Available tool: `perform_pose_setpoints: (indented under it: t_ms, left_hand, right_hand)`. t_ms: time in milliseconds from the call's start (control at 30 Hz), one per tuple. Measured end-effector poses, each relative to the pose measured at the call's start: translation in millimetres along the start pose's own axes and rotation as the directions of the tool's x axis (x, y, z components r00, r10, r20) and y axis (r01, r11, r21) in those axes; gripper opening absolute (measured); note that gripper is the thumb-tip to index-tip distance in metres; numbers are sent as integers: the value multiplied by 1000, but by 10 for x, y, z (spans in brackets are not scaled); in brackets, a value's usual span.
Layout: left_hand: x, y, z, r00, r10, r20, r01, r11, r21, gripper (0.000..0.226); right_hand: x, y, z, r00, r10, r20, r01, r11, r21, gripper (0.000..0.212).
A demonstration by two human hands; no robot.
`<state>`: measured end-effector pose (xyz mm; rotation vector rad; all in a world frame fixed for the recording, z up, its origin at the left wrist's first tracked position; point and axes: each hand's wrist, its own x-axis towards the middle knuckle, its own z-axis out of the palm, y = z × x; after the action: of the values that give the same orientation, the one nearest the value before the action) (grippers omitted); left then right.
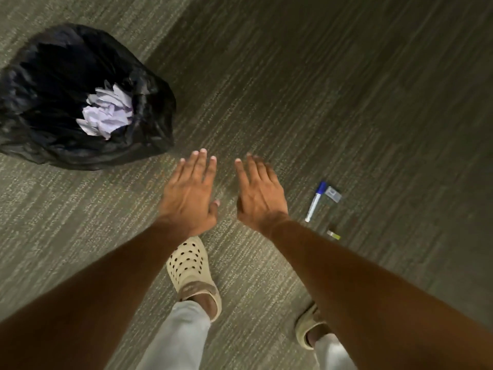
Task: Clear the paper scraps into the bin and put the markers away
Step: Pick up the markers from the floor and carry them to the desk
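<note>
Both hands hang empty over the carpeted floor [333, 89], palms down, fingers [198, 166] spread wide and holding nothing; the left hand [188, 194] and the right hand [257, 194] sit side by side, just apart. The paper scraps [106, 113] lie crumpled inside the bin [149, 102], which is lined with a black bag and stands ahead and to the left. No loose scraps show on the visible floor, so that half of the task looks finished. What remains is the marker [316, 201], blue-capped and white-bodied, lying flat on the floor near the right hand, with a small clear packet [333, 194] touching its cap end and a small yellowish object [334, 235] nearby, too small to identify. The right hand is the closer one: it would do well to reach across, pinch the marker at mid-barrel, and lift it clear of the packet. Where markers belong is not in view.
</note>
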<state>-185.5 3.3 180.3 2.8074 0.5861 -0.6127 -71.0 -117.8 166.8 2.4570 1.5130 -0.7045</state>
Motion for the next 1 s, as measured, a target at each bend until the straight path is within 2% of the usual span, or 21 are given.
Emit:
perform_pose_setpoints:
  t_ms: [333, 500, 600, 767, 900, 1000]
  left_hand:
    - [332, 1262, 755, 982, 134, 132, -137, 990, 16, 88]
    - [599, 1667, 1255, 988, 69, 136, -74, 997, 37, 87]
    - [788, 1768, 1516, 993, -19, 115, 17, 1000, 18, 86]
    - [1070, 1758, 1769, 981, -156, 116, 164, 985, -60, 72]
    - [1196, 1698, 1745, 967, -254, -11, 246, 947, -206, 67]
    - [1236, 1807, 1714, 949, -311, -59, 285, 920, -268, 79]
  right_hand:
    - [-970, 1155, 902, 966, 252, 56, -256, 964, 70, 81]
    - [-1197, 1574, 1463, 960, 270, 72, -273, 961, 40, 83]
    - [-1195, 1751, 1716, 964, 249, 95, -253, 967, 34, 86]
    - [-1124, 1928, 1939, 969, 239, 63, -243, 967, 72, 83]
    - [-1050, 2003, 1951, 966, 251, 59, -256, 962, 101, 90]
    - [-1005, 2066, 1927, 967, 255, 31, -256, 959, 124, 91]
